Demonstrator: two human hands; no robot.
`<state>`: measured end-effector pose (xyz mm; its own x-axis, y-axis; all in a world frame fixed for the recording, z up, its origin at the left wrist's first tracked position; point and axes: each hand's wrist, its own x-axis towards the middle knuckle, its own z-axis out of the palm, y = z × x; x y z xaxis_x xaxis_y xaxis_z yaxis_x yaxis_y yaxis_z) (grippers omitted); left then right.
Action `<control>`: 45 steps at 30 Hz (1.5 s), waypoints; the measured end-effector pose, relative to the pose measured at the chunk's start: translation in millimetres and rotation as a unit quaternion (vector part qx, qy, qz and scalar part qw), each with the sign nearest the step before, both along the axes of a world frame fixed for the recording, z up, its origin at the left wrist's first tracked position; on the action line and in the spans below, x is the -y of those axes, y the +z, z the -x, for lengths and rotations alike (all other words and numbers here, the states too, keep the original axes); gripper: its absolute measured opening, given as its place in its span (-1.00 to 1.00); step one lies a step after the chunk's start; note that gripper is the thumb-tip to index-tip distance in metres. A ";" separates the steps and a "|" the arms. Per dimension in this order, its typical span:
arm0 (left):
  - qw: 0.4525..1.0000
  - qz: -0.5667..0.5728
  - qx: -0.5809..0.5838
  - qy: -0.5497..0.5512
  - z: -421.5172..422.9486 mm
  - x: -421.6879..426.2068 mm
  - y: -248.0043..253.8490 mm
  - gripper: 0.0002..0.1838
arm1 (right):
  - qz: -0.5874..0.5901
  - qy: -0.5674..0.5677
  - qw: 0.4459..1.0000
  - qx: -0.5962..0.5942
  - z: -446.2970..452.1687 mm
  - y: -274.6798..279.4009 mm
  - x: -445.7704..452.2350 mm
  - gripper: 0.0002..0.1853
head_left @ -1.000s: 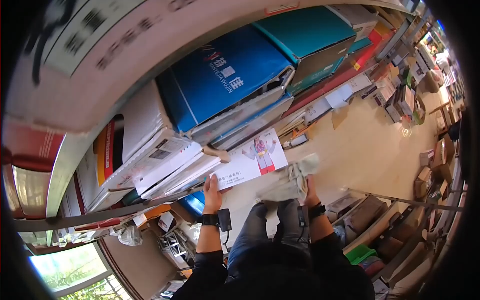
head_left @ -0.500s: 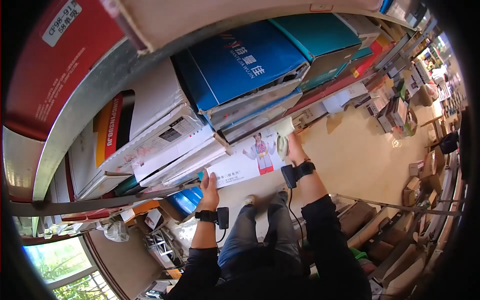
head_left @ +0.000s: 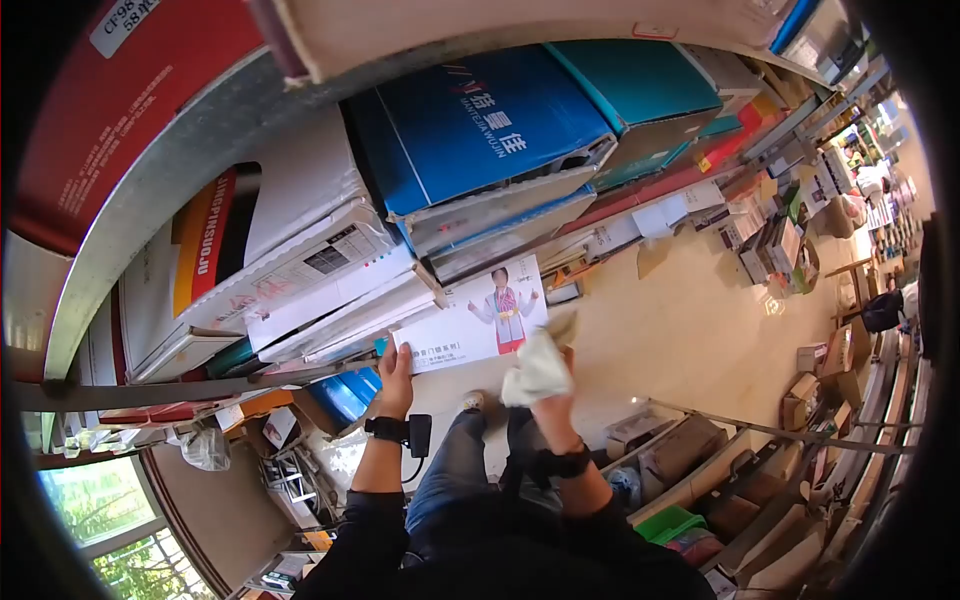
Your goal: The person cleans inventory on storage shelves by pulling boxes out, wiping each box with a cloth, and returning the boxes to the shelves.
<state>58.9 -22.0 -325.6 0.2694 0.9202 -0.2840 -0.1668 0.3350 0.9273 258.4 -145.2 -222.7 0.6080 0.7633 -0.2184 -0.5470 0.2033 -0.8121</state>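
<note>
A white box (head_left: 470, 318) with a printed figure and lettering sticks out from the shelf stack. My left hand (head_left: 395, 380) grips its near left corner, thumb on the printed face. My right hand (head_left: 556, 412) is closed round a pale, crumpled cloth (head_left: 538, 368), just off the box's lower right edge; the cloth is slightly blurred. Above the white box lies a blue box (head_left: 485, 125) with white lettering, and left of it a white box with an orange and red band (head_left: 205, 240).
A metal shelf edge (head_left: 150, 190) curves across the left. Beyond the blue box is a teal box (head_left: 640, 80). Lower right, a rack holds cartons (head_left: 685, 455) and a green bin (head_left: 668, 524). More boxes (head_left: 775, 245) stand on the floor at the right.
My right hand with the cloth first came onto the box's right end, then moved back down and left, off its edge. My left hand has kept hold of the box.
</note>
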 end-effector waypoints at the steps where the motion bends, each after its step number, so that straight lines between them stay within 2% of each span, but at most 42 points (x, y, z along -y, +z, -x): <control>1: 1.000 0.004 0.017 0.002 -2.5 -0.9 7.5 -0.62 | 0.021 -0.006 0.976 0.217 11.4 -15.1 -9.1 -0.64; 2: 0.998 0.038 0.045 0.014 -5.0 -0.2 18.1 -0.59 | 0.045 0.010 0.885 0.464 15.4 0.9 -23.5 -0.55; 3: 0.998 0.038 0.045 0.014 -4.3 -0.1 16.5 -0.59 | 0.066 0.026 0.732 0.678 18.1 17.3 -42.3 -0.45; 5: 0.998 -0.047 -0.044 -0.020 0.1 0.9 10.0 -0.62 | -0.022 0.077 0.723 0.686 43.8 9.4 -75.0 -0.57; 6: 0.993 -0.101 -0.059 -0.028 -0.8 2.0 11.4 -0.64 | -0.031 0.087 0.682 0.726 55.2 5.8 -85.0 -0.57; 7: 0.993 -0.101 -0.059 -0.028 -3.2 1.1 11.4 -0.64 | -0.039 0.096 0.640 0.762 65.3 1.4 -92.6 -0.56; 8: 0.992 -0.095 -0.073 -0.028 -3.8 1.2 10.6 -0.64 | 0.000 0.130 0.602 0.788 72.1 -1.0 -97.8 -0.61; 9: 0.992 -0.088 -0.089 -0.029 -2.9 2.3 10.0 -0.64 | 0.001 0.132 0.604 0.786 72.3 -3.7 -96.9 -0.61; 11: 0.991 -0.091 -0.094 -0.024 0.0 8.7 8.0 -0.61 | 0.041 0.095 0.649 0.754 72.7 -6.1 -96.9 -0.64; 13: 0.990 -0.101 -0.096 -0.013 3.2 14.5 5.5 -0.55 | 0.097 0.063 0.652 0.750 58.5 -15.5 -90.5 -0.59; 14: 0.993 0.094 0.063 0.021 3.5 9.6 9.9 -0.53 | 0.139 0.051 0.643 0.752 48.2 -16.4 -84.8 -0.57; 17: 0.996 0.072 0.062 0.005 -5.7 9.0 36.8 -0.51 | 0.234 0.008 0.634 0.737 22.8 -18.6 -73.6 -0.51; 21: 0.996 0.066 0.053 0.014 -3.3 8.8 24.3 -0.51 | 0.248 -0.015 0.644 0.724 24.2 -12.7 -79.6 -0.54; 22: 0.994 0.079 0.075 0.031 -4.3 8.5 23.5 -0.54 | 0.238 0.015 0.634 0.736 34.5 -15.0 -84.5 -0.56; 23: 0.998 0.042 0.046 0.024 -6.1 7.0 27.3 -0.59 | 0.187 0.043 0.621 0.760 44.8 -11.0 -88.7 -0.55; 25: 0.997 0.071 0.018 0.014 4.1 10.8 9.5 -0.64 | 0.079 0.097 0.644 0.755 75.1 -18.6 -95.7 -0.58; 26: 0.997 0.072 0.019 0.017 7.8 12.3 -3.3 -0.64 | 0.070 0.089 0.646 0.755 85.4 -18.8 -96.8 -0.61; 28: 0.987 -0.107 -0.103 -0.054 14.5 12.1 -23.5 -0.66 | 0.058 0.081 0.650 0.753 89.1 -19.2 -97.2 -0.63; 29: 0.987 -0.108 -0.105 -0.054 10.0 12.8 -9.5 -0.66 | 0.058 0.088 0.662 0.742 83.5 -19.1 -97.1 -0.64; 30: 1.000 0.015 -0.018 0.010 -1.6 15.5 18.5 -0.66 | 0.059 0.095 0.674 0.730 77.6 -19.1 -96.6 -0.66; 31: 0.985 0.137 0.070 0.075 -8.0 17.2 33.9 -0.66 | 0.070 0.076 0.676 0.730 72.3 -21.0 -96.5 -0.65; 32: 0.995 0.080 0.033 0.042 -5.1 14.6 23.7 -0.60 | 0.091 0.060 0.668 0.737 65.2 -20.5 -94.7 -0.65; 35: 0.995 0.066 0.075 0.031 -6.9 11.9 29.0 -0.52 | 0.155 0.014 0.655 0.740 37.0 -20.3 -91.9 -0.64; 38: 0.998 0.040 0.045 0.013 -2.3 8.7 26.7 -0.48 | 0.229 -0.046 0.620 0.749 -3.8 -20.9 -92.5 -0.61; 39: 0.998 0.041 0.044 0.013 -3.1 8.5 27.8 -0.48 | 0.247 -0.070 0.620 0.741 -16.3 -20.7 -93.4 -0.63; 41: 0.997 0.052 0.054 0.018 -5.6 10.7 31.8 -0.49 | 0.240 -0.104 0.672 0.693 -33.7 -19.4 -97.1 -0.65; 42: 0.996 0.063 0.065 0.024 -8.1 12.2 34.3 -0.49 | 0.240 -0.104 0.669 0.695 -31.0 -17.3 -96.7 -0.65; 44: 0.993 0.095 0.067 0.026 -10.1 10.3 39.1 -0.50 | 0.236 -0.059 0.623 0.743 -14.8 -13.5 -97.2 -0.66; 45: 0.990 0.126 0.065 0.026 -10.0 9.0 40.3 -0.51 | 0.196 -0.016 0.599 0.776 -3.1 -15.7 -96.7 -0.63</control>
